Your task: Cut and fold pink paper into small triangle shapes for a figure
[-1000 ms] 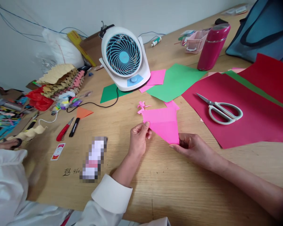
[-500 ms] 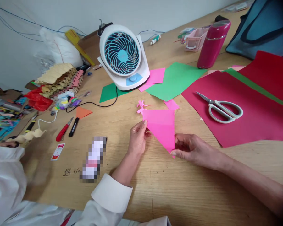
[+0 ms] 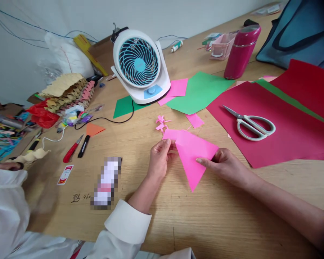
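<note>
A bright pink sheet of paper (image 3: 192, 153), partly folded, is held above the wooden table (image 3: 183, 223). My left hand (image 3: 160, 158) pinches its left corner between thumb and fingers. On the other side my right hand (image 3: 226, 165) grips the right part, thumb on top and fingers hidden beneath. One pointed corner of the paper hangs toward me. Just beyond it lie small pink paper cutouts (image 3: 160, 123) and a pink scrap (image 3: 195, 120).
White-handled scissors (image 3: 255, 126) rest on a dark red sheet (image 3: 240, 147) to the right. A fan (image 3: 140, 66) stands behind green paper (image 3: 199, 93). Leftward are a red-handled knife (image 3: 73, 149), a black cutter (image 3: 83, 146), a blurred-out phone (image 3: 106, 183) and another person's white sleeve (image 3: 7, 194).
The pink paper has turned and folded over, its point now hanging toward me. My right hand has shifted right and slightly up with it; my left hand has barely moved.
</note>
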{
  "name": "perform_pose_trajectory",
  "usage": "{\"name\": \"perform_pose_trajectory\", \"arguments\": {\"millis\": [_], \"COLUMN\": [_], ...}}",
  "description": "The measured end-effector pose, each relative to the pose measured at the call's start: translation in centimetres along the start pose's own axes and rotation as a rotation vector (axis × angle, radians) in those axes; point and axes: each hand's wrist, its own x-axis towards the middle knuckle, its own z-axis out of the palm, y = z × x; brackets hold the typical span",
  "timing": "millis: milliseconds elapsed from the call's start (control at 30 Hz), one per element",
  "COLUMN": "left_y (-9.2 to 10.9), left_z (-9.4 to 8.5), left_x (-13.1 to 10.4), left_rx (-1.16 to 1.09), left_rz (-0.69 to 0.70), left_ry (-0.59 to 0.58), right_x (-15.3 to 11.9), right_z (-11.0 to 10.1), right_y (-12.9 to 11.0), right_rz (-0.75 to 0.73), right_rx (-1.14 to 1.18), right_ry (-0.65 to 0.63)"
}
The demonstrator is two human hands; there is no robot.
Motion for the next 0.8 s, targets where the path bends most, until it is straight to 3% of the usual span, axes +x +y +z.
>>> {"name": "perform_pose_trajectory", "arguments": {"millis": [133, 233, 333, 433, 500, 567, 633, 800], "left_y": [-0.4, -1.0, -1.3, -1.1, -1.0, -0.8, -0.6, -0.2], "left_z": [0.7, 1.0, 0.8, 0.7, 0.8, 1.0, 1.0, 0.9], "left_x": [-0.9, -1.4, -1.3, -1.0, -1.0, -1.0, -1.0, -1.0], "left_rx": [0.059, 0.179, 0.132, 0.066, 0.029, 0.000, -0.016, -0.036], "left_rz": [-0.048, 0.003, -0.011, -0.028, -0.038, -0.071, -0.110, -0.139], "left_ry": [-0.231, -0.250, -0.191, -0.141, -0.119, -0.109, -0.102, -0.099], "right_x": [0.1, 0.0, -0.3, -0.5, -0.4, -0.2, 0.2, 0.5], "right_z": [0.8, 0.3, -2.7, -7.7, -10.8, -13.0, -14.1, -14.3], "right_y": [-0.4, -1.0, -1.8, -1.8, -0.8, 0.7, 1.9, 2.7], "right_rz": [-0.033, -0.065, -0.177, -0.262, -0.247, -0.234, -0.223, -0.152], "right_rx": [0.047, 0.018, -0.111, -0.574, -0.880, -0.988, -1.002, -1.011], "right_ry": [0.087, 0.046, 0.047, 0.453, 0.612, 0.646, 0.585, 0.624]}}
